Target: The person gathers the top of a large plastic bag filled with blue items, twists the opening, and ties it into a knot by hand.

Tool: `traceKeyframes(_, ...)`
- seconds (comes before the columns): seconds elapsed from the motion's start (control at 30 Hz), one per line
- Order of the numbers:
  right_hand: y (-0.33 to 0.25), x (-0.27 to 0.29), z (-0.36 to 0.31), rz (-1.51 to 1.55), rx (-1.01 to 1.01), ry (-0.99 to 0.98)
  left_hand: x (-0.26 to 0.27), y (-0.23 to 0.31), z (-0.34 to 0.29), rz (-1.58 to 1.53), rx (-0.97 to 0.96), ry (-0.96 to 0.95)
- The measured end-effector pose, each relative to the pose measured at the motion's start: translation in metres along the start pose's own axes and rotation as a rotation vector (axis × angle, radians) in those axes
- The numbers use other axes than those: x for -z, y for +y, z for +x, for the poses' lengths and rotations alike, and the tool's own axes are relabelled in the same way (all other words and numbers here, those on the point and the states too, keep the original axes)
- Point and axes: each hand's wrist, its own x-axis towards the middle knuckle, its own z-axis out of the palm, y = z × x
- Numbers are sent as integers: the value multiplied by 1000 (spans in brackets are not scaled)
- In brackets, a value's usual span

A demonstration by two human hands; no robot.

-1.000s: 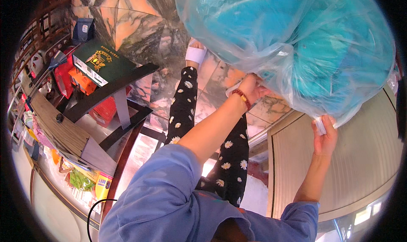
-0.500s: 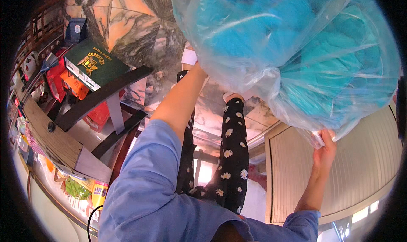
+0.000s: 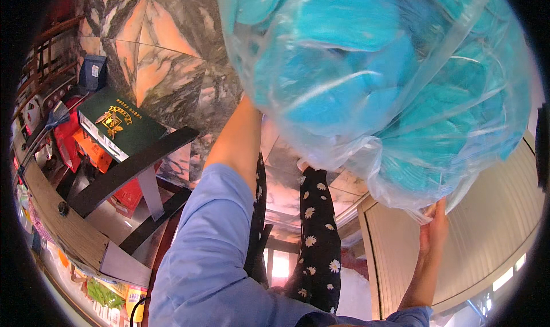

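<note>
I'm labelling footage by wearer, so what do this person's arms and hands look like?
The left sleeve is plain blue, loose and creased, ending near the elbow; only a bit of the matching right sleeve shows. Below them both forearms are bare. The right hand wears no glove; the left hand is hidden by the bag.

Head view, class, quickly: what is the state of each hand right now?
Left hand: hidden by the plastic bag; its grip cannot be told.
Right hand: closed, holding the bag's lower edge.
</note>
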Motion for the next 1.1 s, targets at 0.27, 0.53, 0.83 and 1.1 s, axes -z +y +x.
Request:
traceKeyframes(0.27, 61, 143, 61, -178, -93, -7, 19, -20, -115, 593, -337, -74)
traceKeyframes(0.53, 135, 245, 66, -513, -222, 33, 106, -5, -331, 1043, -379, -38)
traceKeyframes(0.83, 261, 219, 101, -1147, -145, -178, 174, -25, -149, 1205, 1, 117)
traceKeyframes(1.1, 300, 220, 156, -1297, 373, 34, 84, 41, 40, 1886, -400, -156)
